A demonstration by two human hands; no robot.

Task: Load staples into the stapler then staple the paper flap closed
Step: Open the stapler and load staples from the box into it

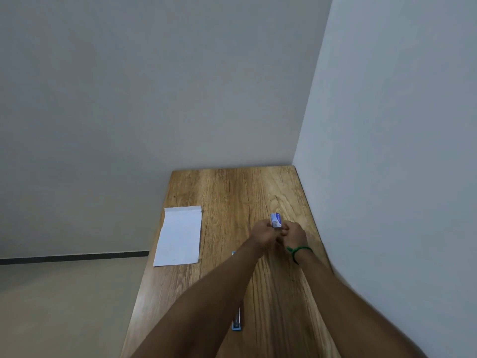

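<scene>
The left hand (262, 232) and right hand (294, 235) grasped the box (275, 220) with curled fingers above the surface (232, 189). The stapler (237, 324) lay near, the paper (179, 236) left.

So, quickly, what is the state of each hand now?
Left hand: closed, holding the staple box.
Right hand: closed, pinching the staple box too.

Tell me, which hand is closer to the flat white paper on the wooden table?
Left. The left hand is right of the flat white paper, with table between them. The right hand is farther right still, both gripping the small blue-and-white staple box.
</scene>
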